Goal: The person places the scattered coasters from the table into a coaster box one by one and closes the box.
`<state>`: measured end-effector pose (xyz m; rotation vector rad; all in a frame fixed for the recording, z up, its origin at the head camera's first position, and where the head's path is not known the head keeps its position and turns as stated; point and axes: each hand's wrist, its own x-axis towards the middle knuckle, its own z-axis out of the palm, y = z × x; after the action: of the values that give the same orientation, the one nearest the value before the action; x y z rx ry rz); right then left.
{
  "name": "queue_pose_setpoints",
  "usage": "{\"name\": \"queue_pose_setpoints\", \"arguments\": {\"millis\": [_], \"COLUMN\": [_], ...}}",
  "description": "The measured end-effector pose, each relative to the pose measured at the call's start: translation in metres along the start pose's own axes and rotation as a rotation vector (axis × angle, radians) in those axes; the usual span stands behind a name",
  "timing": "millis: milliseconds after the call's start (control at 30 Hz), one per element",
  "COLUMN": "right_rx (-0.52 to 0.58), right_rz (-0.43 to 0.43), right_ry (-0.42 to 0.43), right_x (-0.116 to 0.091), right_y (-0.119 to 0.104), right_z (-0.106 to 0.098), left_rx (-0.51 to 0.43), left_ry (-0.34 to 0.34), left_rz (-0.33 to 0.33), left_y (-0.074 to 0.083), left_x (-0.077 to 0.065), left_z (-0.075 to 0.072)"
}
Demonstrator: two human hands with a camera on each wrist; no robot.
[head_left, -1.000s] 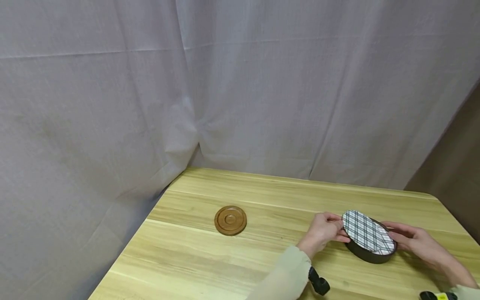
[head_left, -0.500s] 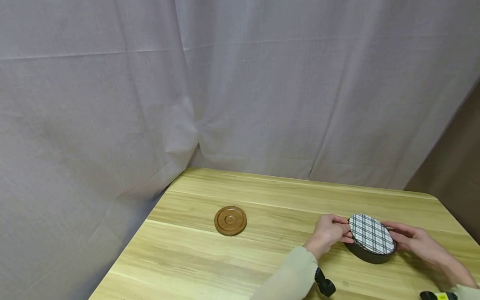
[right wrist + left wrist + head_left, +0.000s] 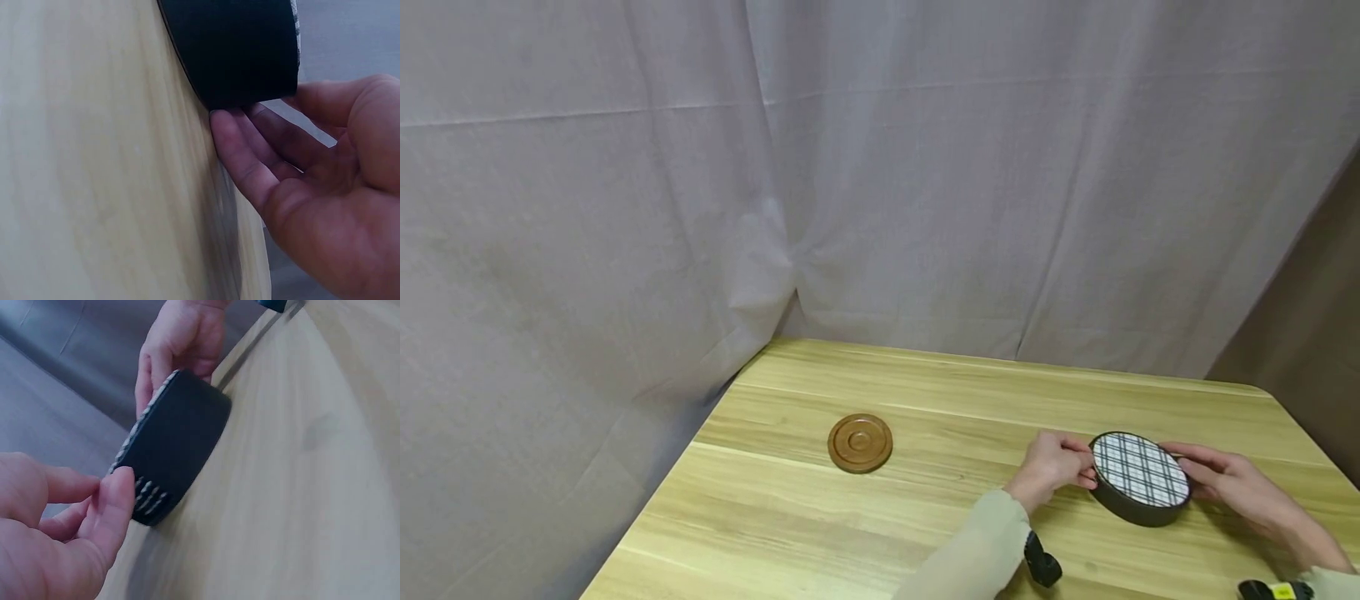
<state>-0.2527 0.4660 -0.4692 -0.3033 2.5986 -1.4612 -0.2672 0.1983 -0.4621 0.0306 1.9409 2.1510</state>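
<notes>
A round black holder (image 3: 1138, 507) stands on the table at the right, a white disc with a dark plaid pattern (image 3: 1141, 469) lying flat on top within its rim. Pale stitches mark the black side wall (image 3: 169, 437) in the left wrist view. My right hand (image 3: 1232, 483) grips the holder's right side, thumb near the top edge and fingers lower down, as the right wrist view shows. At the opposite side, my left hand (image 3: 1052, 467) has its thumb and bent fingers at the rim. Whether these fingertips pinch the disc's edge or only touch the rim is hidden.
A round brown wooden coaster-like disc (image 3: 860, 443) with a ringed hollow lies left of the hands. The wood-grain table (image 3: 760, 517) ends in front of a grey curtain (image 3: 910, 183). Black wrist straps (image 3: 1042, 560) sit at both sleeves.
The plaid disc, earlier tilted and overhanging the holder's left side, has shifted right and now lies level in it. My left hand moved slightly right with it; my right hand stayed at the holder.
</notes>
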Motion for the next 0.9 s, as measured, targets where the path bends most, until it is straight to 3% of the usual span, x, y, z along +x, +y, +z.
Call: {"name": "queue_pose_setpoints", "arguments": {"millis": [133, 400, 667, 900], "right_rx": [0.002, 0.01, 0.014, 0.017], "right_rz": [0.007, 0.028, 0.024, 0.026], "right_ry": [-0.001, -0.003, -0.002, 0.0], "right_x": [0.0, 0.001, 0.0, -0.001], "right_y": [-0.001, -0.002, -0.002, -0.001], "right_z": [-0.001, -0.002, -0.002, -0.001], "left_rx": [0.056, 0.369, 0.695, 0.874], "left_ry": [-0.042, -0.173, -0.256, -0.349], "left_rz": [0.023, 0.091, 0.154, 0.215], "left_y": [0.007, 0.018, 0.03, 0.037], "left_x": [0.001, -0.001, -0.011, -0.015], "left_z": [-0.009, -0.035, -0.055, -0.082]}}
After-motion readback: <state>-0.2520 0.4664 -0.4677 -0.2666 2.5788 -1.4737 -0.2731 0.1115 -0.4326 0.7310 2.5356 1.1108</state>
